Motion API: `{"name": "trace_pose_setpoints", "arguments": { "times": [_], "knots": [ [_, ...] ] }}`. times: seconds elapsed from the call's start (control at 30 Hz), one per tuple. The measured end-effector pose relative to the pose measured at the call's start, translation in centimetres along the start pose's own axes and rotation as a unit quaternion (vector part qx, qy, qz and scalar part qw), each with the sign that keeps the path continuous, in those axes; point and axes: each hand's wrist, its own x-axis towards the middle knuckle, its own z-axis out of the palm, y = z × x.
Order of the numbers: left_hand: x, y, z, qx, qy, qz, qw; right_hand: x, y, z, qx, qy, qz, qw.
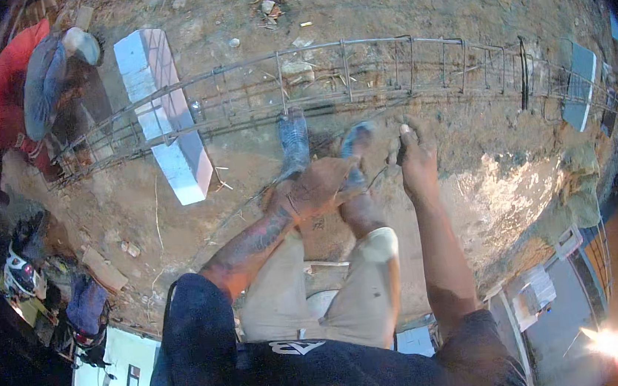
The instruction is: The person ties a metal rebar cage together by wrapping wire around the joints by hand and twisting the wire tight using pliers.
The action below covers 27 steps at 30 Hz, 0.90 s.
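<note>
A long steel rebar cage (345,70) runs across in front of me, its thin bars tied by square stirrups. My left hand (316,188), on a tattooed forearm, is closed in front of my shins, nearer to me than the cage. What its fingers hold, if anything, is too blurred to tell. To its right, my right hand (417,156) is curled closed near the cage's close side, with something small and dark at its fingers that I cannot make out. A thin dark strand (377,179) shows between the two hands. Neither hand touches the cage.
The cage rests on a white block (188,156) at left and a grey block (580,89) at right. A person in red (12,84) bends at its left end. My feet (294,142) stand on bare dirt. A bright light (608,344) glows at lower right.
</note>
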Motion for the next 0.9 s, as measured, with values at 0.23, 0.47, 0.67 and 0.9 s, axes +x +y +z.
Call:
{"name": "trace_pose_setpoints", "arguments": {
  "times": [0.23,0.47,0.67,0.9],
  "knots": [
    [-3.8,-1.2,8.9,0.033,-0.055,-0.182,0.981,3.7,6.9,1.3,-0.13,0.149,-0.139,0.97],
    [7.1,-7.2,3.3,0.241,0.169,-0.124,0.947,7.0,17.3,-0.7,-0.023,0.058,-0.067,0.996],
    [9.2,-12.6,4.4,0.139,0.116,-0.175,0.968,11.0,15.1,2.7,0.091,-0.008,0.025,0.995],
    [10.1,-12.0,5.2,0.152,0.133,-0.129,0.971,14.4,15.7,4.5,0.086,-0.029,-0.122,0.988]
  ]
}}
